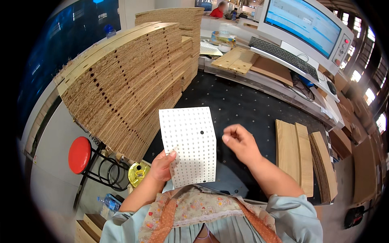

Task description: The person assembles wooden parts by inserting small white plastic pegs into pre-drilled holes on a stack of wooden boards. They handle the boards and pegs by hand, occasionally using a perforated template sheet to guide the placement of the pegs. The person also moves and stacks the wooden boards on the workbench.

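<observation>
My left hand (163, 165) grips a white label sheet (187, 152) by its lower left edge, thumb on the front. Rows of small printed marks cover the sheet, and two dark round spots show on it, one at upper right and one at the bottom edge. To the right of the sheet and apart from it, my right hand (242, 144) is raised over the black table with its fingers curled and thumb close to the forefinger. Whatever may be between those fingertips is too small to make out.
Tall stacks of drilled chipboard panels (121, 81) stand at left. Wooden strips (289, 156) lie on the black table (239, 103) at right. Beyond are a keyboard (283, 56), a monitor (304, 26) and loose boards (235, 60). A red stool (80, 155) stands at lower left.
</observation>
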`<state>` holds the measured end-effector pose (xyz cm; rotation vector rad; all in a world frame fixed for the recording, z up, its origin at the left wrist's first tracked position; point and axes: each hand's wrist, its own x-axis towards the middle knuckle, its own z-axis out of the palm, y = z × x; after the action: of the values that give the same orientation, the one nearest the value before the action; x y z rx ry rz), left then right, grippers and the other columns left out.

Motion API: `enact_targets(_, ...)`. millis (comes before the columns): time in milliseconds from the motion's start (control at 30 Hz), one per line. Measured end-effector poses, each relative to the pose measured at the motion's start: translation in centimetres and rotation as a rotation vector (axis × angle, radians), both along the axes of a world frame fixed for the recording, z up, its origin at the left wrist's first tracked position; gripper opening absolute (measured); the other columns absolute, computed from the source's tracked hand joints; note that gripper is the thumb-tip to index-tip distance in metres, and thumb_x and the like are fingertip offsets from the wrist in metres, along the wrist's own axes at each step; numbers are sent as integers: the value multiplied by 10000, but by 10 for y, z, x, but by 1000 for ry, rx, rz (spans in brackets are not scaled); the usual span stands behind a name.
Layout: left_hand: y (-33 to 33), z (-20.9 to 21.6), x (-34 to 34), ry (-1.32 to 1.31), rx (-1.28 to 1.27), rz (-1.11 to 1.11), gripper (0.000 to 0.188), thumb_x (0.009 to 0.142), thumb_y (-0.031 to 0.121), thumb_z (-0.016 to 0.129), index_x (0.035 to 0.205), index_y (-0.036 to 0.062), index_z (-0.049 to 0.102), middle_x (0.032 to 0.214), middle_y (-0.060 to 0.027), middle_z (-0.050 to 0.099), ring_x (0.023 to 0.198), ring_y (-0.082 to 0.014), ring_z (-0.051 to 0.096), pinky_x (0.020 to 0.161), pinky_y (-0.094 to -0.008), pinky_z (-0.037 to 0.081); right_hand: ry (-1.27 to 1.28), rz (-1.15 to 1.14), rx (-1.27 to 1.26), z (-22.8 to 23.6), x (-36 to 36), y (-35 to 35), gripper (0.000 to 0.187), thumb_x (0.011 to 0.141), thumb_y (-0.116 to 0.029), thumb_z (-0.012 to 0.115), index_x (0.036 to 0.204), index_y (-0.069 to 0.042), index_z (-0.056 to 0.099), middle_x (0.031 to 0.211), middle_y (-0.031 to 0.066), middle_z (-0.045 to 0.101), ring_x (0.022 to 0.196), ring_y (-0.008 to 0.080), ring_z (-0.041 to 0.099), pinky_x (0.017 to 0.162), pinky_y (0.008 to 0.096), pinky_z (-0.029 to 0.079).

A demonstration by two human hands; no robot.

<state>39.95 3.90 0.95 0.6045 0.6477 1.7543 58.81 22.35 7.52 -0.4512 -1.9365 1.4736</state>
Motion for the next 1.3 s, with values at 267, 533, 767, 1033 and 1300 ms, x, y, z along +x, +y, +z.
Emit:
enact_targets(267, -30, -14, -9, 15, -47, 37, 484, 893, 202, 532, 1302, -22, 400, 1258, -164, 514, 1129, -290, 522, 945, -427, 417, 32, 353, -649, 6, -47, -18, 139, 859, -125, 629, 953, -28, 595, 901, 56, 629, 811, 107, 576, 750, 265, 465)
enact_targets(533, -46, -16, -10, -32, -44, 52, 424, 898, 176, 539, 1263, -23, 457, 1233, -153, 539, 1114, -276, 538, 946, -411, 421, 200, 346, -453, 7, -66, -30, 73, 857, -62, 614, 904, -8, 603, 887, 52, 637, 793, 106, 579, 769, 274, 477)
enact_targets(767, -52, -10, -7, 47, -67, 60, 418, 907, 178, 521, 1267, -23, 452, 1224, -153, 546, 1112, -273, 542, 948, -401, 423, 258, 329, -521, 25, -70, -34, 60, 868, -64, 604, 890, -8, 608, 843, 34, 631, 783, 92, 572, 740, 247, 468)
enact_targets(1033, -60, -10, 1, 71, -111, 71, 426, 911, 181, 526, 1277, -23, 445, 1227, -148, 544, 1116, -258, 535, 953, -397, 413, 290, 300, -480, 19, -64, -35, 54, 864, -62, 612, 870, -9, 615, 823, 27, 625, 767, 87, 562, 723, 237, 461)
enact_targets(1300, -74, -19, -1, 152, -39, 125, 392, 920, 168, 510, 1250, -40, 475, 1214, -146, 555, 1108, -245, 538, 958, -379, 403, 310, 358, -440, 18, -66, -41, 64, 863, -65, 618, 880, -3, 619, 826, 35, 632, 767, 92, 570, 723, 237, 462)
